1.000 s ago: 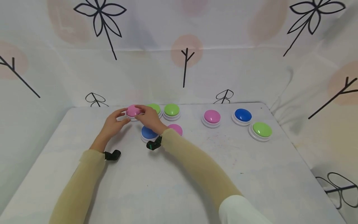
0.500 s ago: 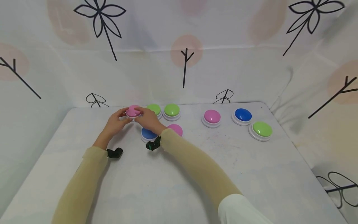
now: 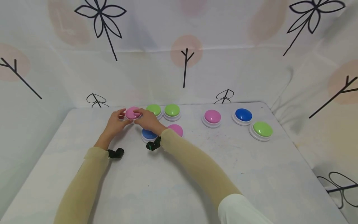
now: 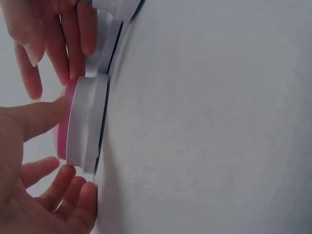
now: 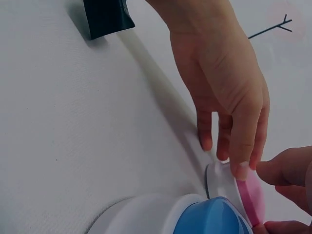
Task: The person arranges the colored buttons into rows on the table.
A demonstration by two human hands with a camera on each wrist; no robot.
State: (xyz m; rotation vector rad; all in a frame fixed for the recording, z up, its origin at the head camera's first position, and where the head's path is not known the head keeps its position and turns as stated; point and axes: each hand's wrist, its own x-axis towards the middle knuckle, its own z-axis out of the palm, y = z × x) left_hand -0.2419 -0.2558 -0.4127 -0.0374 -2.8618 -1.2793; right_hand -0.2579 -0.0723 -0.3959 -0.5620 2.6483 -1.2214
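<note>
At the back left of the white table, both hands are around a pink dome button (image 3: pixel 132 114) with a white base. My left hand (image 3: pixel 114 123) holds its left side; in the left wrist view the thumb (image 4: pixel 46 116) lies at the pink dome's edge, and the fingers curl beside the base. From the right, my right hand (image 3: pixel 151 120) holds it, thumb at the near side and index finger over the dome. The base sits flat at the table surface in the left wrist view. A green button (image 3: pixel 154 109) is just beyond the right hand.
Another green button (image 3: pixel 172 110) stands beside the first. The right wrist and sleeve partly cover a blue button (image 3: pixel 147 133) and a second pink one (image 3: pixel 176 128). Farther right are pink (image 3: pixel 212 116), blue (image 3: pixel 243 114) and green (image 3: pixel 262 129) buttons. Patterned cloth (image 3: pixel 156 71) hangs behind the table (image 3: pixel 179 193).
The left hand has moved slightly right, closing in on the pink button. The button has shifted a little toward me. The right hand and the other buttons have barely moved.
</note>
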